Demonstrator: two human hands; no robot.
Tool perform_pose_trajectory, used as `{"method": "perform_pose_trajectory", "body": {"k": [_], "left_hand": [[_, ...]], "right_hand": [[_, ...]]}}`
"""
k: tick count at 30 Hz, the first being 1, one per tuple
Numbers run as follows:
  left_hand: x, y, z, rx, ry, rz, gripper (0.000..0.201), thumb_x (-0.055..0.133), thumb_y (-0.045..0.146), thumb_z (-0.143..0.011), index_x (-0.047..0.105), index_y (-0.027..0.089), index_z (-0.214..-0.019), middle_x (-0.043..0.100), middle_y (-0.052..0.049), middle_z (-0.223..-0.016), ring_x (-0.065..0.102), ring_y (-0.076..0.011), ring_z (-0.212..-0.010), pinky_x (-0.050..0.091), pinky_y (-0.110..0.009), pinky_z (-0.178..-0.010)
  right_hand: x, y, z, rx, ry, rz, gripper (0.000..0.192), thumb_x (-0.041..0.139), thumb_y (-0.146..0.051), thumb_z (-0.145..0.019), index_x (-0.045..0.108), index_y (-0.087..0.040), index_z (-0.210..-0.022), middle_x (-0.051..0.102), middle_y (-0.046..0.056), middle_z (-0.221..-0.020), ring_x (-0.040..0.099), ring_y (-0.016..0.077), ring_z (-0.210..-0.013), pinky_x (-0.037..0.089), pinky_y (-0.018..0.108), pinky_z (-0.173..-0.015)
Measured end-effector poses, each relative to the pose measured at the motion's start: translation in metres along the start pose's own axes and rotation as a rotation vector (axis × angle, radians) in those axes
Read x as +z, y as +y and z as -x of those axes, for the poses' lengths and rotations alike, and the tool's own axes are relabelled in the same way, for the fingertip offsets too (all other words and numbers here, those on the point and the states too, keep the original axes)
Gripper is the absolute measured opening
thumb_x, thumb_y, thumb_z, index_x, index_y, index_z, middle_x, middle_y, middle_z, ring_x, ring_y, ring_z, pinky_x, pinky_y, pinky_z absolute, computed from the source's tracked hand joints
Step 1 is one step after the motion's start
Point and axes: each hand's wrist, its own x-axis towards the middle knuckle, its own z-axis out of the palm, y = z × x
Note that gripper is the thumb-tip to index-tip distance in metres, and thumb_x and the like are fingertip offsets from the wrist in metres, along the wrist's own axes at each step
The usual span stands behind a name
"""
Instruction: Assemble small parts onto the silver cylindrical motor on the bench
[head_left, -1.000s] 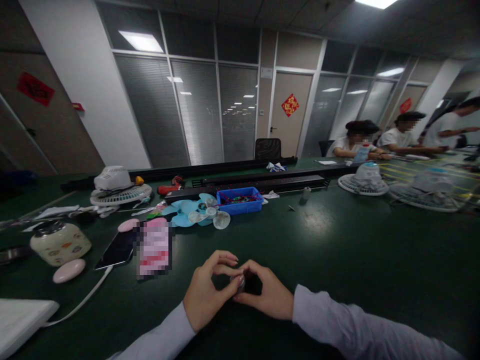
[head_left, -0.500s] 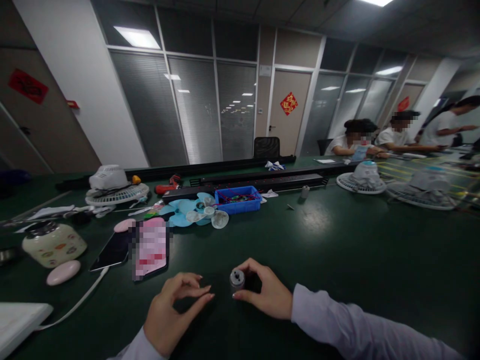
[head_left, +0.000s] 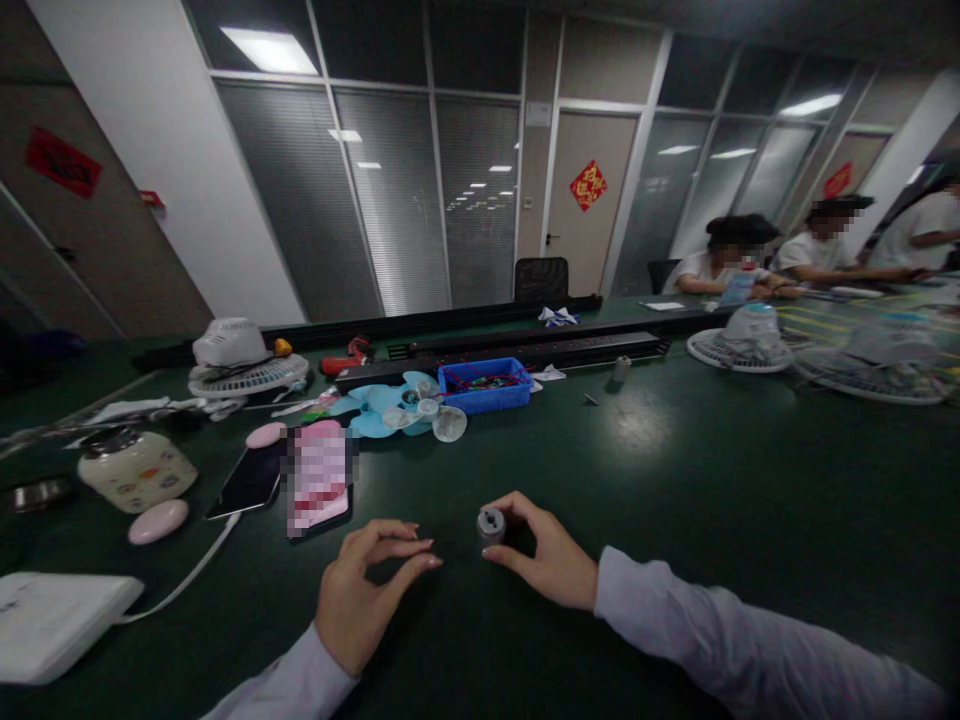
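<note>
A small grey metal cylinder [head_left: 491,527] with holes in its top face stands upright near the front of the green table [head_left: 675,490]. My right hand [head_left: 546,548] has thumb and fingers curved around its right side, gripping it. To the left, my left hand [head_left: 375,585] holds nothing; its fingers are bent with a gap between thumb and fingertips, apart from the cylinder. Beyond my left hand lie a pink-cased phone [head_left: 321,475] and a dark phone [head_left: 250,478] with a white cable.
Farther back are a blue bin [head_left: 486,400] of wired parts, light-blue fan blades [head_left: 382,412], a red power tool [head_left: 349,358] and another metal cylinder [head_left: 622,368]. Fan housings [head_left: 247,375] stand on both sides. A patterned jar [head_left: 139,470] is at left; people [head_left: 735,262] sit back right.
The camera view has shifted, so the table items appear slightly farther right and mostly higher. My hands keep nearly the same pose, with the right still at the cylinder.
</note>
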Motion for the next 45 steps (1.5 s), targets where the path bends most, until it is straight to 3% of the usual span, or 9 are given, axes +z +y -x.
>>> {"method": "perform_pose_trajectory", "body": {"k": [2, 4, 11, 31, 38, 45], "left_hand": [[0.01, 0.013, -0.008, 0.007, 0.125, 0.095, 0.026, 0.075, 0.033, -0.075, 0.053, 0.025, -0.085, 0.077, 0.001, -0.081, 0.072, -0.0249, -0.093, 0.051, -0.042, -0.088], [0.023, 0.026, -0.016, 0.031, 0.178, 0.153, 0.029, 0.077, 0.031, -0.073, 0.051, 0.024, -0.085, 0.076, 0.001, -0.079, 0.072, -0.0239, -0.091, 0.051, -0.041, -0.088], [0.051, 0.045, -0.031, 0.02, 0.017, 0.185, 0.026, 0.076, 0.027, -0.075, 0.055, 0.023, -0.09, 0.076, 0.0, -0.081, 0.068, -0.0246, -0.099, 0.048, -0.043, -0.089], [0.039, 0.062, -0.04, 0.049, -0.18, 0.117, 0.021, 0.072, 0.024, -0.078, 0.055, 0.023, -0.09, 0.076, 0.001, -0.087, 0.07, -0.024, -0.093, 0.045, -0.04, -0.086], [0.036, 0.056, -0.045, 0.026, -0.323, 0.347, 0.028, 0.069, 0.022, -0.08, 0.051, 0.023, -0.102, 0.071, -0.002, -0.102, 0.07, -0.0206, -0.097, 0.049, -0.033, -0.086], [0.048, 0.06, -0.043, -0.043, -0.138, 0.31, 0.035, 0.078, 0.03, -0.071, 0.049, 0.022, -0.088, 0.066, 0.006, -0.065, 0.069, -0.0174, -0.071, 0.048, -0.028, -0.072]], "right_hand": [[0.001, 0.002, 0.0, -0.011, 0.01, 0.005, 0.031, 0.073, -0.022, -0.078, 0.059, -0.021, -0.106, 0.067, 0.003, -0.103, 0.063, 0.0206, -0.097, 0.049, 0.038, -0.089], [0.002, 0.004, -0.001, -0.035, 0.017, 0.01, 0.03, 0.072, -0.022, -0.078, 0.059, -0.021, -0.106, 0.067, 0.002, -0.102, 0.063, 0.0202, -0.096, 0.049, 0.037, -0.088], [0.002, 0.008, 0.0, -0.072, 0.002, 0.01, 0.026, 0.069, -0.024, -0.081, 0.058, -0.021, -0.104, 0.065, 0.002, -0.098, 0.062, 0.0192, -0.092, 0.048, 0.035, -0.084], [0.001, 0.011, 0.0, -0.099, 0.001, -0.006, 0.027, 0.069, -0.021, -0.081, 0.056, -0.021, -0.105, 0.064, 0.002, -0.101, 0.061, 0.0186, -0.095, 0.049, 0.034, -0.086], [0.002, 0.009, -0.002, -0.104, -0.004, 0.012, 0.027, 0.069, -0.019, -0.081, 0.057, -0.02, -0.105, 0.064, 0.003, -0.1, 0.061, 0.0194, -0.095, 0.048, 0.035, -0.086], [0.002, 0.011, -0.001, -0.109, 0.0, 0.027, 0.032, 0.07, -0.02, -0.081, 0.058, -0.021, -0.11, 0.065, 0.003, -0.104, 0.061, 0.0195, -0.096, 0.048, 0.035, -0.086]]}}
